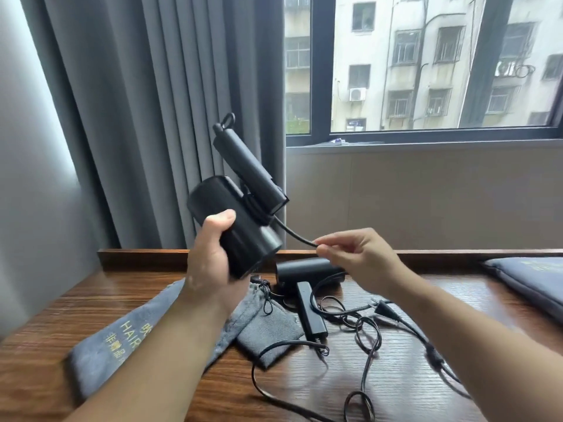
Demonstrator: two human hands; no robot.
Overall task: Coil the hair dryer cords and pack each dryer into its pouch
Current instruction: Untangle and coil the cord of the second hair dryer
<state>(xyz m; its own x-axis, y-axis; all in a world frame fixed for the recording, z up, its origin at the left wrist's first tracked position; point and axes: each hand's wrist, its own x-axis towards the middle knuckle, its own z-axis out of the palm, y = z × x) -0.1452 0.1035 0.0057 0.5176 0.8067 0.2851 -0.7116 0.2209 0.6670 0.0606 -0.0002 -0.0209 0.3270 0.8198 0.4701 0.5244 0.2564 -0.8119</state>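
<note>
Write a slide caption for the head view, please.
Left hand grips a black hair dryer while the right hand pinches its black cord; a second black dryer lies on the wooden table.

Blocked mid-table by tangled cords (386, 310) and second dryer (307, 268), hemmed left by grey pouch (268, 330); passable over bare wood (457, 281) between cords and far-right pouch (530, 281).

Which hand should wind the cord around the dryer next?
The right hand: it pinches the cord just beside the raised hair dryer. The left hand is busy gripping the dryer's body, so it probably just steadies it.
</note>
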